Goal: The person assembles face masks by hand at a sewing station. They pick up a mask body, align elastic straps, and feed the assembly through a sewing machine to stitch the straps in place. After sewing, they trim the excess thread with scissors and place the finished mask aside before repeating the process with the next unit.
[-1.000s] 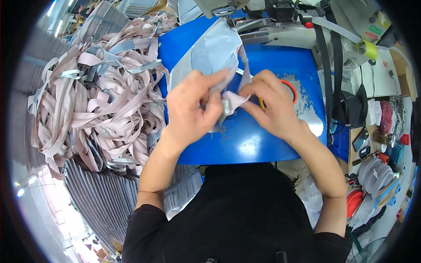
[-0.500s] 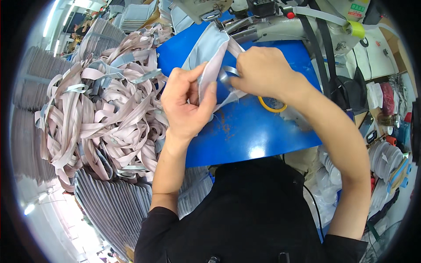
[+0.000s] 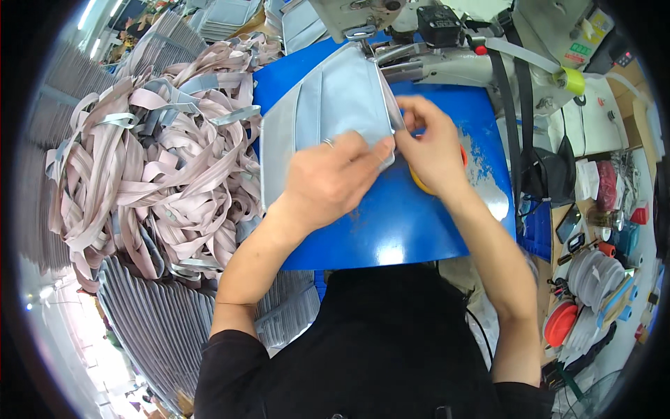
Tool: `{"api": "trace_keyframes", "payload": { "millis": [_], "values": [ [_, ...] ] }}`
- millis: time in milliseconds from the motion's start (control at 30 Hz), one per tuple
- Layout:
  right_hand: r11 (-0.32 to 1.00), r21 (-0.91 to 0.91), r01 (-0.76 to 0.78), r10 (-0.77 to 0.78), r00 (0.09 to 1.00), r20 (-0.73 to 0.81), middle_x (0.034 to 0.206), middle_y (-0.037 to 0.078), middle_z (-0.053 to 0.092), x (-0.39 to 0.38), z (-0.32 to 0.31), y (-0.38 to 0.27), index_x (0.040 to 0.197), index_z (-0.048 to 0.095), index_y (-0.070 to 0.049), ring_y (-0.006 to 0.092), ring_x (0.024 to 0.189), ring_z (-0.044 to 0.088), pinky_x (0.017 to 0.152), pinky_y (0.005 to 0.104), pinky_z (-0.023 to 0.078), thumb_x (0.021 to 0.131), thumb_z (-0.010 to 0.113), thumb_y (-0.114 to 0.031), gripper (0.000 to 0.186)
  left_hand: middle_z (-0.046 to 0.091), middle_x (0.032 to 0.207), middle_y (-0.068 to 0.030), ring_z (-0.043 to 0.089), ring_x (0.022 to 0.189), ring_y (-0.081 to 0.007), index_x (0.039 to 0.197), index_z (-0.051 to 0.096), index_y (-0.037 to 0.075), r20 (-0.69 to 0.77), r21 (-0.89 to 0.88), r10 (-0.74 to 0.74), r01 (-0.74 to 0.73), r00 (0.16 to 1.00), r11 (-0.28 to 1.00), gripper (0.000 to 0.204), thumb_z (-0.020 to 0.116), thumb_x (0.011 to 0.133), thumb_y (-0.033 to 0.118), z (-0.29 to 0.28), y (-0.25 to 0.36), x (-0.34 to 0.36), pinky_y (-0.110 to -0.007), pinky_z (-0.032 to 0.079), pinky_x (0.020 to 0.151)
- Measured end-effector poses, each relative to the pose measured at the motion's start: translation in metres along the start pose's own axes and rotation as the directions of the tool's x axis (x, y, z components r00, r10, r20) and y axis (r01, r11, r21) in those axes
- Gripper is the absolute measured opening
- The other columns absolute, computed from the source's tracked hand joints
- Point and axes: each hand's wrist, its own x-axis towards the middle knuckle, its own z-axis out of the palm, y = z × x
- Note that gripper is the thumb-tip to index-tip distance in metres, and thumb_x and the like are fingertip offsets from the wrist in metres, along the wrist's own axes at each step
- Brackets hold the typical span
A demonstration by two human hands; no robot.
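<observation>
A light blue fabric panel (image 3: 349, 98) with a grey side lies on the blue tabletop, its far corner under the sewing machine's needle area (image 3: 364, 45). Across its near edge rests my left hand (image 3: 324, 174), wearing a ring; its thumb and finger are closed on the panel's right corner. My right hand (image 3: 429, 143) is closed at the same edge, pinching a narrow pinkish strip (image 3: 393, 112) that runs down from the machine along the panel. Beneath the right hand sits a yellow and orange-red ring-shaped thing (image 3: 420, 183), partly hidden.
A big tangled heap of pink and grey strips (image 3: 160, 181) is at the left. Stacked grey panels (image 3: 157, 325) stand in front of it. The sewing machine (image 3: 447, 66) spans the far side. Spools and white rolls (image 3: 593, 276) crowd the right.
The panel, earlier folded up between my hands, now lies spread on the table. My left hand has moved right and nearer onto it; my right hand has come down to its corner.
</observation>
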Motion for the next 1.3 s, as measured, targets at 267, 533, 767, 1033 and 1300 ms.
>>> {"api": "trace_keyframes", "payload": {
  "millis": [267,533,767,1033,1300],
  "values": [
    [0.723,0.58,-0.376,0.318,0.926,0.205,0.089,-0.001,0.072,-0.025,-0.004,-0.019,0.119,0.075,0.004,0.0022,0.076,0.058,0.069,0.0207,0.047,0.095,0.067,0.0,0.026,0.053,0.079,-0.0008,0.056,0.055,-0.0143,0.12,0.076,0.009,0.073,0.058,0.072,-0.076,0.995,0.995,0.042,0.077,0.077,0.011,0.002,0.0,0.018,-0.031,0.045,0.047],
    [0.636,0.684,-0.357,0.308,0.93,0.199,0.087,-0.001,0.072,0.012,0.016,-0.003,0.118,0.075,0.003,0.0022,0.074,0.06,0.066,0.0186,0.047,0.097,0.067,-0.003,0.022,0.055,0.079,-0.0025,0.06,0.06,-0.019,0.117,0.078,0.014,0.084,-0.026,-0.007,0.009,0.996,1.0,0.037,0.074,0.081,0.008,0.015,-0.043,0.038,-0.034,0.048,0.05],
    [0.596,0.683,-0.421,0.445,0.882,0.155,0.083,-0.002,0.071,0.049,0.029,-0.016,0.108,0.077,-0.001,0.0018,0.071,0.058,0.062,0.0191,0.045,0.096,0.074,-0.011,0.016,0.055,0.082,-0.0047,0.062,0.068,-0.0245,0.117,0.078,0.015,0.102,-0.032,-0.069,0.073,0.992,0.997,0.037,0.075,0.081,0.006,0.019,-0.076,0.056,-0.038,0.05,0.058],
    [0.638,0.721,-0.27,0.423,0.906,-0.035,0.08,0.001,0.07,0.058,0.046,-0.017,0.097,0.076,0.004,0.0038,0.068,0.058,0.06,0.0205,0.043,0.088,0.081,-0.006,0.015,0.058,0.086,-0.0085,0.065,0.072,-0.028,0.147,0.058,0.023,0.172,0.246,-0.123,0.078,0.977,0.966,0.069,0.076,0.082,0.009,-0.003,-0.091,0.037,-0.041,0.054,0.06],
    [0.733,0.634,-0.248,0.377,0.923,-0.074,0.088,0.003,0.07,0.047,0.057,-0.014,0.113,0.072,0.002,0.0078,0.075,0.061,0.064,0.0233,0.047,0.081,0.076,-0.002,0.032,0.052,0.079,-0.0091,0.061,0.065,-0.0313,0.143,0.065,0.027,0.358,0.141,0.018,-0.073,0.933,0.987,0.068,0.071,0.08,0.002,-0.038,-0.088,0.056,-0.043,0.053,0.057]
  ]
}}
